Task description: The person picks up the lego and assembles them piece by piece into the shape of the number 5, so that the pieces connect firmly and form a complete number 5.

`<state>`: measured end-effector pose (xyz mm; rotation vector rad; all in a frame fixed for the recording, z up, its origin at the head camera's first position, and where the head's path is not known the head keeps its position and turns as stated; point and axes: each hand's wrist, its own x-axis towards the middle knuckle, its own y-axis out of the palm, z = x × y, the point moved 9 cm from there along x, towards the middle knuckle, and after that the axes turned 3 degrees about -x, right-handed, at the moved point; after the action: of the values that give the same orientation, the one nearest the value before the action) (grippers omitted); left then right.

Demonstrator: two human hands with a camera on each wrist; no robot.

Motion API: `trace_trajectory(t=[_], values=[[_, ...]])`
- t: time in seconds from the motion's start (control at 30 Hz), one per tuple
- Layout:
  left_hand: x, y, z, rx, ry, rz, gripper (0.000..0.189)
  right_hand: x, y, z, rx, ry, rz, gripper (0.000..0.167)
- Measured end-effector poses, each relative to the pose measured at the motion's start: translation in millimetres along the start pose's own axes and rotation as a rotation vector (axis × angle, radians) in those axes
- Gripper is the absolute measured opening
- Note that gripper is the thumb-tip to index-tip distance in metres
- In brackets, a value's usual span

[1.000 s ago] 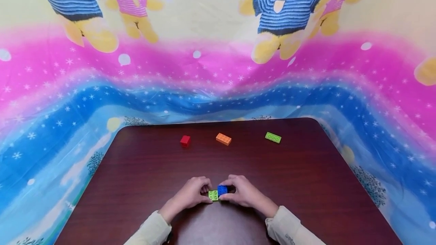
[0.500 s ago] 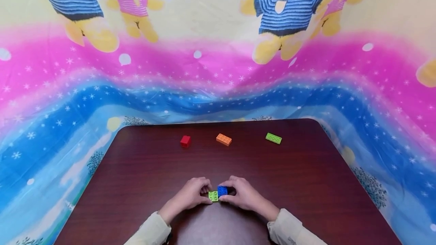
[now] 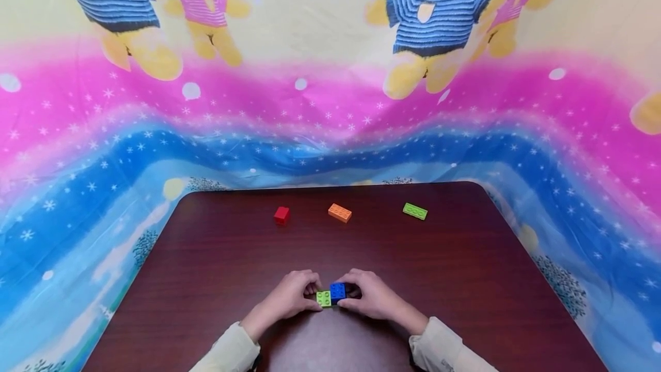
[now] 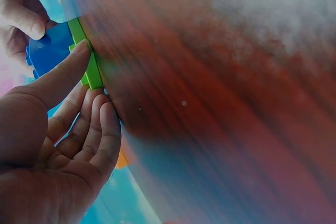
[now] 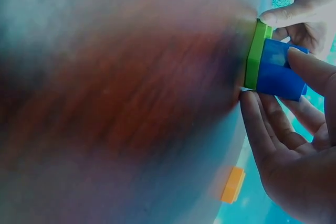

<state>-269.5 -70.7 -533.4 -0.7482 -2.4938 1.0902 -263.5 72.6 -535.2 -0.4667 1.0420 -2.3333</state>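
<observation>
Near the front middle of the table, a thin light-green building brick (image 3: pixel 323 298) lies with a blue building brick (image 3: pixel 338 291) on its right part, studs up. My left hand (image 3: pixel 293 293) pinches the green brick's left end between thumb and fingers. From the right side, my right hand (image 3: pixel 373 294) holds the blue brick, the thumb on its near face. The right wrist view shows the blue brick (image 5: pixel 281 69) seated on the green brick (image 5: pixel 255 59) with no gap visible. Some fingertips are hidden behind the bricks.
Along the back of the dark wooden table (image 3: pixel 232 245) lie a red brick (image 3: pixel 281 215), an orange brick (image 3: pixel 339 213) and another flat green brick (image 3: pixel 415 211). A printed cloth (image 3: pixel 310 102) with bears hangs behind and beside the table.
The right thumb and hand have shifted slightly to the right, baring more of the blue brick's near face. The left hand and the other bricks stay put.
</observation>
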Motion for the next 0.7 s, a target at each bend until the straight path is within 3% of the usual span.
trace_trajectory(t=[0.43, 0.7], values=[[-2.0, -0.3, 1.6, 0.003, 0.004, 0.005, 0.032, 0.4, 4, -2, 0.078, 0.013, 0.001, 0.029], [-1.7, -0.5, 0.6, -0.009, 0.016, -0.006, 0.032, 6.2, -11, -3, 0.132, 0.003, 0.136, 0.054]])
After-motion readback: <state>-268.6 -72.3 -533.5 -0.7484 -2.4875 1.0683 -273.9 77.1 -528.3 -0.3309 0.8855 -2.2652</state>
